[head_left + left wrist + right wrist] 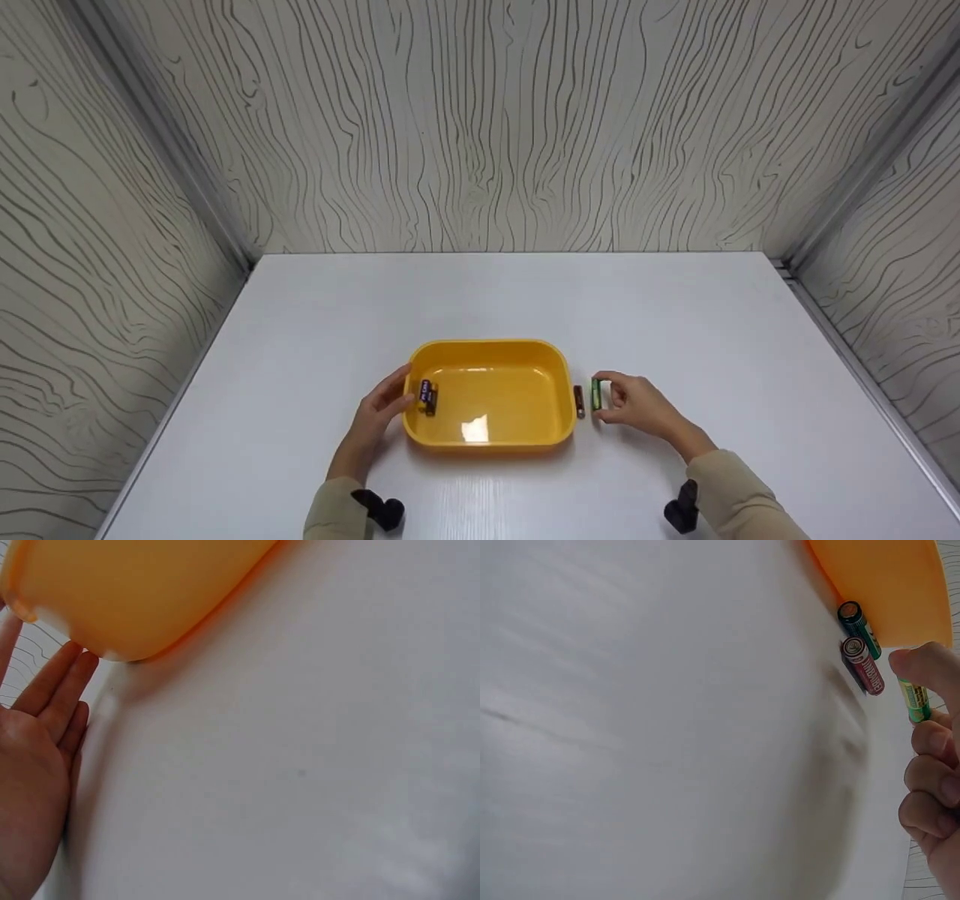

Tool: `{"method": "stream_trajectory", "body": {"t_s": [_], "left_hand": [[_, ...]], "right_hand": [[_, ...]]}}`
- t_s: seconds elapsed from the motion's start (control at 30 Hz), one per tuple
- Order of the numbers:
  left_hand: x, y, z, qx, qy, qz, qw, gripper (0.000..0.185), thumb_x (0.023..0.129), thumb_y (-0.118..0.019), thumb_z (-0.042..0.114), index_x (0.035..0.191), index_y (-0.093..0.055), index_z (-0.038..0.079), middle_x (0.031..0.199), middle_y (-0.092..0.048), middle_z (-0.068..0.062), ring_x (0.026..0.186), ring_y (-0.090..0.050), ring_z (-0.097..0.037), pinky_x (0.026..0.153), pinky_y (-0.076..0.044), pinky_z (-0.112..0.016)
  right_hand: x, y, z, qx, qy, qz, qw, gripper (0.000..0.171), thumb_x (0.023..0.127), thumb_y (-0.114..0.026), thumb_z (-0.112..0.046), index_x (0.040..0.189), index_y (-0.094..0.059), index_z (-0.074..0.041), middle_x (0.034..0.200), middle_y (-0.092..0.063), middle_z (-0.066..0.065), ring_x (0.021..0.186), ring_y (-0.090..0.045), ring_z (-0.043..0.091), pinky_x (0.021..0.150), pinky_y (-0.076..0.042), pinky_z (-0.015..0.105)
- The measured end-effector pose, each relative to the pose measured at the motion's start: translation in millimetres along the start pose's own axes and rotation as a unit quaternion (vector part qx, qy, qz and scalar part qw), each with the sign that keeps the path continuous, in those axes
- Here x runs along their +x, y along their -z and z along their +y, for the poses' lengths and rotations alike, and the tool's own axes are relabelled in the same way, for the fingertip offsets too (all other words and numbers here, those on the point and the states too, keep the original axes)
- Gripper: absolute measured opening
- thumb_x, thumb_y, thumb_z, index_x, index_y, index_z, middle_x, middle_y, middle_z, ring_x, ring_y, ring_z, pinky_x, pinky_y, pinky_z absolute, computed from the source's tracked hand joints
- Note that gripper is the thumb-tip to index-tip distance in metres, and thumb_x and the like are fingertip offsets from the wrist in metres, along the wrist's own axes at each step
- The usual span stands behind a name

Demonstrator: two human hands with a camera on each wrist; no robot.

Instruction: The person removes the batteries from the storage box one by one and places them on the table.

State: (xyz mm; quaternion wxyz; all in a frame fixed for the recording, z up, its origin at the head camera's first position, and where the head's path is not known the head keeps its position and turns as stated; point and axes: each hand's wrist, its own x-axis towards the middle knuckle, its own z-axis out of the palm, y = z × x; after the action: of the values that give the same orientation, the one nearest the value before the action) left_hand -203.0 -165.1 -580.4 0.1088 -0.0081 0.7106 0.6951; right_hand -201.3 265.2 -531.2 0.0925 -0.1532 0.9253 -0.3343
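Observation:
A yellow plastic bin (491, 448) stands on the table, with two dark batteries (427, 397) side by side in its left end. My left hand (379, 412) is at the bin's left side; its fairly straight fingers (56, 682) touch the outer wall. Between thumb and fingertip, my right hand (637, 405) pinches a green battery (916, 700) just right of the bin. In the gap between that hand and the bin lies a dark red battery (863, 666). Against the bin wall beside it, the right wrist view shows a dark green battery (859, 630).
The white table (315, 315) extends around the bin on all sides. Wood-grain patterned panels (480, 135) rise at the back, left and right. A black wrist mount (682, 508) sits at each sleeve.

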Motion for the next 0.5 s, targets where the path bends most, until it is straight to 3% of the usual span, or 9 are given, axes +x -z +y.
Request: {"method": "stream_trajectory", "body": {"t_s": [0.5], "left_hand": [[-2.5,-1.2,1.8,-0.002,0.002,0.001,1.0000,0.060,0.088,-0.068,0.034,0.143,-0.046,0.024,0.152,-0.045,-0.003,0.145,-0.036,-0.026,0.124,-0.018,-0.053]], "right_hand": [[9.2,-9.6,1.5,-0.037,-0.054,-0.013,0.998,0.056,0.072,-0.080,-0.020,0.122,-0.062,-0.003,0.068,-0.046,-0.004,0.061,-0.039,0.008,0.053,-0.029,0.017]]}}
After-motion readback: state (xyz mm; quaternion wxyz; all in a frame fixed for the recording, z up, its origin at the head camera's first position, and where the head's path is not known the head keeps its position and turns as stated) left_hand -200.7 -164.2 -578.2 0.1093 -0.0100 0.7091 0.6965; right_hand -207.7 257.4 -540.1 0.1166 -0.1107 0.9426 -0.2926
